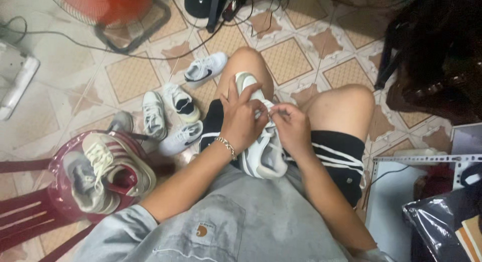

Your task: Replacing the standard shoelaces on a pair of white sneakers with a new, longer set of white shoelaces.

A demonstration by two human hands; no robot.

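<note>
A white and grey sneaker lies on my lap, toe pointing away from me between my knees. My left hand, with a thin bracelet on its wrist, grips the shoe's upper near the toe. My right hand pinches a white lace over the shoe's tongue, close to the fingers of my left hand. I sit in black shorts with white stripes and a grey shirt.
Several white sneakers lie on the tiled floor left of my knee. A maroon plastic stool at lower left holds two more shoes. An orange fan and cables sit at the top. A dark chair and a metal rack stand on the right.
</note>
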